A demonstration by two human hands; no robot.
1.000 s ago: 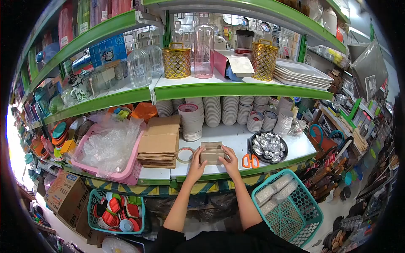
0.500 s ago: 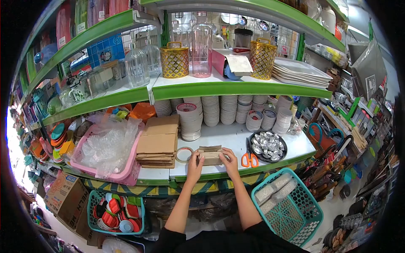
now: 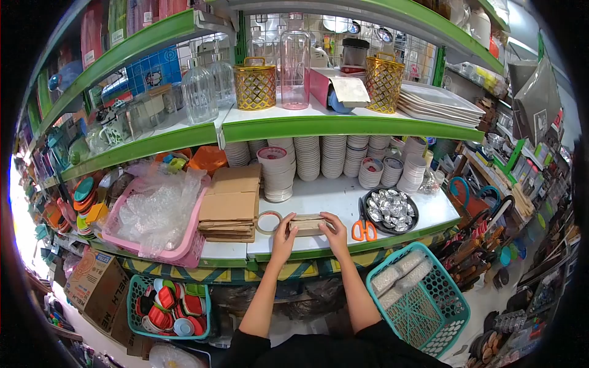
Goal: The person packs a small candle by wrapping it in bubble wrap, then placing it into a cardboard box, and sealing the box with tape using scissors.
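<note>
A small brown cardboard box (image 3: 308,228) sits at the front edge of the white shelf, its top flaps folded nearly flat. My left hand (image 3: 284,238) grips its left end and my right hand (image 3: 335,235) its right end. A roll of tape (image 3: 269,222) lies just left of my left hand. Flattened cardboard pieces (image 3: 230,202) are stacked farther left. Orange-handled scissors (image 3: 364,230) lie to the right of my right hand, beside a black round tray (image 3: 390,210) of silvery wrapped pieces.
Stacks of white bowls (image 3: 308,158) line the back. A pink basket (image 3: 190,236) with bubble wrap stands at left. Below are a teal basket (image 3: 451,300) with wrapped packs at right and another (image 3: 136,306) with colourful items at left. The green-edged upper shelf (image 3: 350,127) overhangs.
The box's raised top flaps have come down nearly flat between my hands. Both hands stay at the box's ends, and the view has shifted slightly.
</note>
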